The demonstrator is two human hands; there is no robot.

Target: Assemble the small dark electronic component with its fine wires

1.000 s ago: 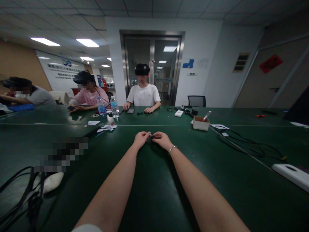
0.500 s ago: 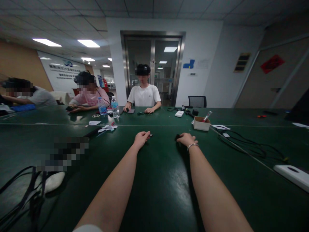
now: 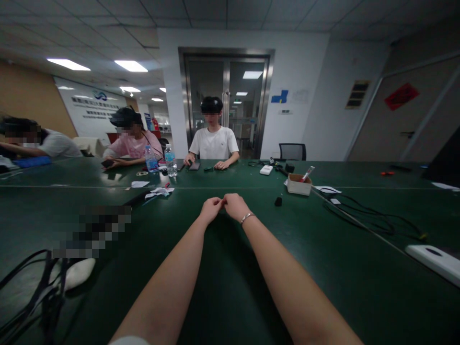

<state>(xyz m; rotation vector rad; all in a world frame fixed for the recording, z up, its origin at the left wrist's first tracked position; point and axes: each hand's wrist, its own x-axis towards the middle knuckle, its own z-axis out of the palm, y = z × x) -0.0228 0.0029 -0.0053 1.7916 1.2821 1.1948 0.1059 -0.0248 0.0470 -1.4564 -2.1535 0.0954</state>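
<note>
Over the middle of the green table (image 3: 251, 268), my left hand (image 3: 211, 210) and my right hand (image 3: 236, 207) meet at the fingertips. A small dark piece with a silvery end showed in my left hand's pinch a moment earlier; the fingers now cover it. My right fingers are closed against the left fingertips, and what they grip is hidden. A small black block (image 3: 278, 201) stands on the table to the right of my right hand, apart from it.
An open box (image 3: 299, 187) with a pen lies beyond the block, with black cables (image 3: 373, 218) to its right. Crumpled paper (image 3: 160, 191) and two water bottles (image 3: 170, 160) are farther left. Across the table sits a person in a white shirt (image 3: 214, 143); others sit leftward.
My right hand has let go of the black block, leaving it on the table, and moved left to my left hand. My left hand has stayed nearly in place.
</note>
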